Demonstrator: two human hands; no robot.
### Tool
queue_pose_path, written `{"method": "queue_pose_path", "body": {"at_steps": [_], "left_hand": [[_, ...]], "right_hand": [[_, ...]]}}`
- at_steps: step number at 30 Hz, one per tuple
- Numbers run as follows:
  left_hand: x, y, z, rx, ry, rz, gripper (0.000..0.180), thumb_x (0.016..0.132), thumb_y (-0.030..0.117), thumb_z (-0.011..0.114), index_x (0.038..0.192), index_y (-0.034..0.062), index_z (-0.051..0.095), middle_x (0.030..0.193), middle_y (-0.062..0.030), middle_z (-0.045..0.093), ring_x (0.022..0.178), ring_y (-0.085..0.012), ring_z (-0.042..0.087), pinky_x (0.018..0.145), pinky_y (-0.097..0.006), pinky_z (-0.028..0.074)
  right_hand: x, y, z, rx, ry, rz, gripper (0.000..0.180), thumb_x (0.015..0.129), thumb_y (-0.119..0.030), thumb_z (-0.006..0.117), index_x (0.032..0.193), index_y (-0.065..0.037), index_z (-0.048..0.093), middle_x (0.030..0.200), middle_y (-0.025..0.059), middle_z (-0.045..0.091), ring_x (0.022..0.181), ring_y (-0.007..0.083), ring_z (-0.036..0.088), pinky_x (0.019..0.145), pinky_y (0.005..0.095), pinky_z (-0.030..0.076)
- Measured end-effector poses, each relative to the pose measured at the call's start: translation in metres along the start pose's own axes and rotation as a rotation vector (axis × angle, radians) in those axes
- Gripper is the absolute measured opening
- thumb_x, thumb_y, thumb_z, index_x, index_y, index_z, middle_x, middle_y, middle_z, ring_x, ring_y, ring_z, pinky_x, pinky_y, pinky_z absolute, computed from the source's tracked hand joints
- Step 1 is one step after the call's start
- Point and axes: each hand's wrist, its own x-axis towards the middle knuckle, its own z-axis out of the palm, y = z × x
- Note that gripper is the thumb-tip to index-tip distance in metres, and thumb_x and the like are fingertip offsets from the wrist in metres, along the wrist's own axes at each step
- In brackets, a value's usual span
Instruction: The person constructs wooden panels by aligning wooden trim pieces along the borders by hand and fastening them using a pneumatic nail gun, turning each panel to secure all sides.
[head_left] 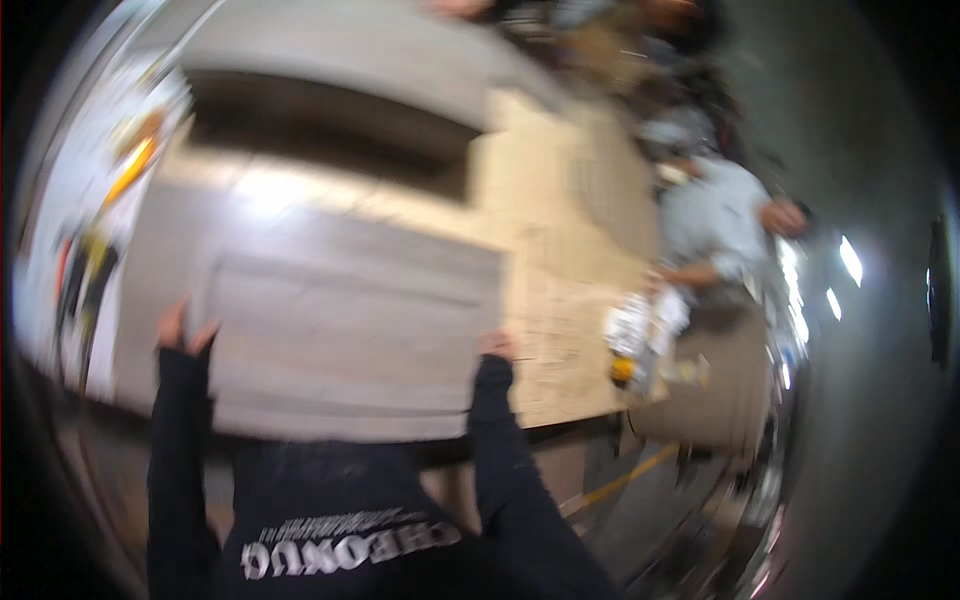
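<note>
A large grey panel (340,320) with wood-like grain and straight grooved lines lies flat before me. My left hand (186,328) is over its left part, thumb and fingers apart, touching or just above the surface; blur hides which. At the right edge of the panel, my right hand (497,346) is closed on the rim, its fingers partly hidden and smeared. Under and beyond the panel stretches a pale wooden worktop (560,340) with dark marks on it.
Past the panel lies another grey board (340,40) above a dark gap (320,130). Tools, one with a yellow handle (130,172), lie along the left. A person in a light shirt (715,215) works at the right beside a white bundle (645,325) and a brown surface (715,400).
</note>
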Motion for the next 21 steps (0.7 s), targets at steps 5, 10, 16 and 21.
{"method": "queue_pose_path", "body": {"at_steps": [5,10,16,21], "left_hand": [[0.045,-0.155,-0.013,0.182,-0.249,0.026,0.107,0.035,0.004,0.073,0.132,0.0190,0.029,0.121,-0.0165,0.036,0.108,-0.0343,0.039,0.088,-0.038,0.037],[0.136,-0.182,0.043,0.098,-0.492,0.406,0.083,0.040,0.017,0.072,0.118,0.0093,0.048,0.113,-0.0191,0.038,0.105,-0.0325,0.042,0.089,-0.038,0.036],[0.144,-0.147,0.032,-0.382,-0.489,0.318,0.047,0.055,0.019,0.061,0.098,0.0006,0.056,0.088,-0.0107,0.036,0.085,-0.0224,0.045,0.080,-0.033,0.040],[0.138,-0.057,0.005,-0.269,-0.406,0.412,0.047,0.051,0.022,0.069,0.093,0.0041,0.059,0.077,-0.0075,0.039,0.071,-0.0200,0.042,0.061,-0.030,0.038]], "right_hand": [[-0.057,-0.074,0.156,-1.064,-0.145,0.087,0.049,0.063,-0.034,0.071,0.102,-0.007,0.057,0.090,0.0125,0.056,0.078,0.0224,0.055,0.070,0.0328,0.046],[-0.060,-0.125,0.157,-1.054,-0.056,0.245,0.052,0.067,-0.034,0.067,0.110,-0.008,0.054,0.099,0.0140,0.054,0.090,0.0243,0.053,0.078,0.0334,0.044],[-0.055,-0.107,0.156,-1.004,-0.036,0.242,0.053,0.062,-0.037,0.072,0.102,-0.005,0.058,0.092,0.0130,0.056,0.084,0.0226,0.054,0.075,0.0325,0.045],[-0.048,-0.083,0.140,-1.042,0.017,0.077,0.053,0.058,-0.034,0.076,0.100,-0.005,0.060,0.085,0.0098,0.055,0.075,0.0174,0.053,0.067,0.0288,0.046]]}}
